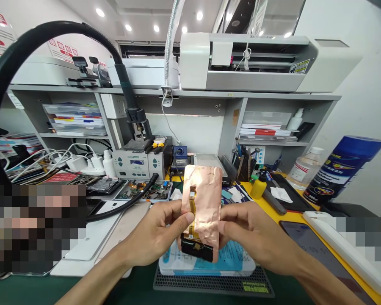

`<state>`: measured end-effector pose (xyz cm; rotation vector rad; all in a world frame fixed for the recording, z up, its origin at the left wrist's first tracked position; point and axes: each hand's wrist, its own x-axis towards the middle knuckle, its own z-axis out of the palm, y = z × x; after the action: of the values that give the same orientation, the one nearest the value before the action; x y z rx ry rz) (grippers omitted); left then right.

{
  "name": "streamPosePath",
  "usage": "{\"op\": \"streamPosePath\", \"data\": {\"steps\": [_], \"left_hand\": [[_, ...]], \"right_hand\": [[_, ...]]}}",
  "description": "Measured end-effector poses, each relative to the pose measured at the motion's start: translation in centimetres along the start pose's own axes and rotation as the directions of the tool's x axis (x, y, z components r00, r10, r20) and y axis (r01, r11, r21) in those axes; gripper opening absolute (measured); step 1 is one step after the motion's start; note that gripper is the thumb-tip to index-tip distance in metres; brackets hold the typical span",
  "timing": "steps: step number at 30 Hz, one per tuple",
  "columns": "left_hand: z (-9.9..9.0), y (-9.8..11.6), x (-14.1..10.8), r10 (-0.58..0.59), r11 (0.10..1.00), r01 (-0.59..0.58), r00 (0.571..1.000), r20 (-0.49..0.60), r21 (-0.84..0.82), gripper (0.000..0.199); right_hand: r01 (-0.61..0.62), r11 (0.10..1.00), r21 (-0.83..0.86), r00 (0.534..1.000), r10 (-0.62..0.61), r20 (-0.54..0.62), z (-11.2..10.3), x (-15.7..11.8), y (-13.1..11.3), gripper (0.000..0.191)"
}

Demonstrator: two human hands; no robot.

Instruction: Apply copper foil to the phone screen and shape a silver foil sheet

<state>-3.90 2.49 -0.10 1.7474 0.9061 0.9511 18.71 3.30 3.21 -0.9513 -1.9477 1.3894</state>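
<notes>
Copper-backed panel (209,190), one, amber ribbon cable (192,205) along its face, black lower section; held upright, tilted, above the blue-and-white box (228,263). Left hand (160,233): clamped on the panel's left edge, thumb by the cable. Right hand (255,233): clamped on its right edge. Under the box: dark perforated mat (209,286). Behind the box, to the left: tray of circuit boards (136,191). Right of the box, farther back: blue spray can (341,169).

White walls (362,106) flank a grey shelf unit (279,97) standing at the back of the desk (139,292), whose surface shows dark green and yellow. Round lights (199,16) glow in the pale ceiling (139,10) above.
</notes>
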Motion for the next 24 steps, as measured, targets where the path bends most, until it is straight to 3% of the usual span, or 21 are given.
{"op": "streamPosePath", "data": {"steps": [10,14,19,24], "left_hand": [[0.1,-0.1,0.1,0.021,1.0,-0.021,1.0,-0.007,-0.009,0.029],[-0.1,-0.4,0.2,-0.003,0.997,-0.002,0.998,-0.069,-0.073,0.025],[0.4,-0.7,0.5,-0.059,0.978,0.037,0.993,-0.104,-0.203,0.027],[0.2,-0.7,0.6,-0.045,0.985,0.028,0.995,-0.094,-0.172,0.03]], "right_hand": [[0.015,0.999,-0.046,1.0,-0.016,-0.015,0.2,0.3,1.0,0.035],[0.007,1.0,-0.002,1.0,-0.007,0.011,-0.2,0.1,0.9,0.033],[0.033,0.994,-0.105,0.999,-0.032,0.011,-0.1,0.2,0.8,0.031],[0.026,0.989,-0.147,0.999,-0.023,0.024,-0.1,0.2,0.8,0.032]]}}
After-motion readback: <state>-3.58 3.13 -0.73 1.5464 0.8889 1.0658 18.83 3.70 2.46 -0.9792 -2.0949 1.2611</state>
